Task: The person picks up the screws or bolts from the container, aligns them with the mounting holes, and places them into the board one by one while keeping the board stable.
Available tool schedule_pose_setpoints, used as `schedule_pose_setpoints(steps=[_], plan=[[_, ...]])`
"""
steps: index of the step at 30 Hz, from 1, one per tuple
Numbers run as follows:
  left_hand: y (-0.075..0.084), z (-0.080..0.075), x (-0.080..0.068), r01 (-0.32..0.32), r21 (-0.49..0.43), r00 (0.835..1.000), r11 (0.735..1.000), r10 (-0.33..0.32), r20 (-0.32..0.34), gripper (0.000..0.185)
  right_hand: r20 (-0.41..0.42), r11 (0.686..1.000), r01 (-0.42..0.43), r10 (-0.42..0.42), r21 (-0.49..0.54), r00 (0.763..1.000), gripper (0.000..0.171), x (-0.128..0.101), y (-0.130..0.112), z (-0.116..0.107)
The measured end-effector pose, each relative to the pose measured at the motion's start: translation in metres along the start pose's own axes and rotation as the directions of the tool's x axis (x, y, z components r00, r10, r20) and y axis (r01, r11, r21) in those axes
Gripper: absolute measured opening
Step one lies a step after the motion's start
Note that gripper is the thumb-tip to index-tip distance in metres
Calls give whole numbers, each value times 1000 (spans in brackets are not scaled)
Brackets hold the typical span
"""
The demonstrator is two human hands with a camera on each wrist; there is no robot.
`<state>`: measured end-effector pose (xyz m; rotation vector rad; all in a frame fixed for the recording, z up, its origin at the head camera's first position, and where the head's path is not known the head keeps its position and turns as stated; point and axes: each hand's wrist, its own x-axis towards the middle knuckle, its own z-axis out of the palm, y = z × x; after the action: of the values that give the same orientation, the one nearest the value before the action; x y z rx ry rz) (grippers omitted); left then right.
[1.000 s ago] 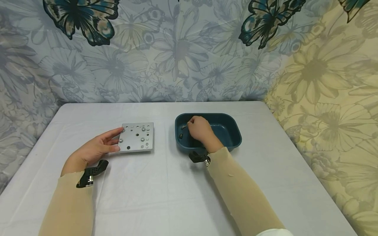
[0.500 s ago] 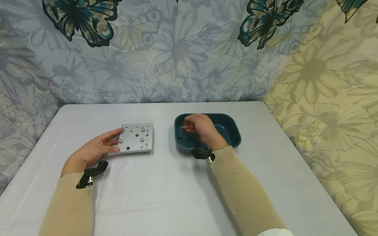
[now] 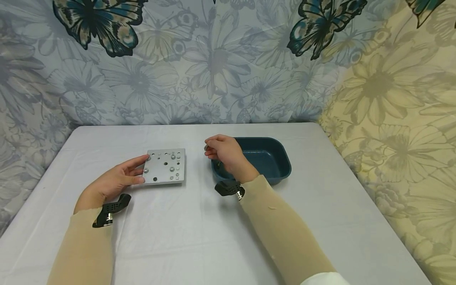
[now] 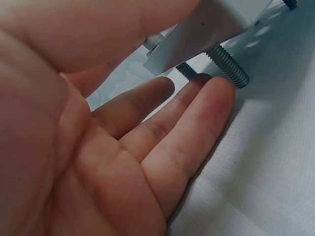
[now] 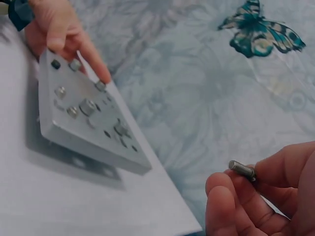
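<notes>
Hands are both occupied: the left hand (image 3: 112,180), left of centre in the head frame, grips the square silver metal plate (image 3: 162,172) at its left edge with thumb and index finger, the other fingers loosely extended. Threaded metal bolts (image 4: 229,66) project beneath the plate in the left wrist frame's upper part. At the head frame's centre, the right hand (image 3: 228,156) is nearly closed, pinching a short cylindrical metal pin (image 5: 241,169) between thumb and fingers. It is above the left end of the dark blue rounded rectangular bin (image 3: 270,158), right of centre. The plate and bin are apart on the white cloth-covered desk (image 3: 178,229).
</notes>
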<state>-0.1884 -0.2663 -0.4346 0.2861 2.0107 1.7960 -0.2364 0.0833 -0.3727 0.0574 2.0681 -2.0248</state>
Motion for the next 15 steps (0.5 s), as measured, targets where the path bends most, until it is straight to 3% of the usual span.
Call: schedule_pose_setpoints(steps=[8,15], plan=[[-3,-2,2,6,16,1000,1000,-6,-5,88,10,984,104,-104,-144,995,14,-3,-2,29],[-1,-2,1,18,0,1000,1000,-18,-14,89,48,920,210,-205,-330,978,14,-6,3,55]])
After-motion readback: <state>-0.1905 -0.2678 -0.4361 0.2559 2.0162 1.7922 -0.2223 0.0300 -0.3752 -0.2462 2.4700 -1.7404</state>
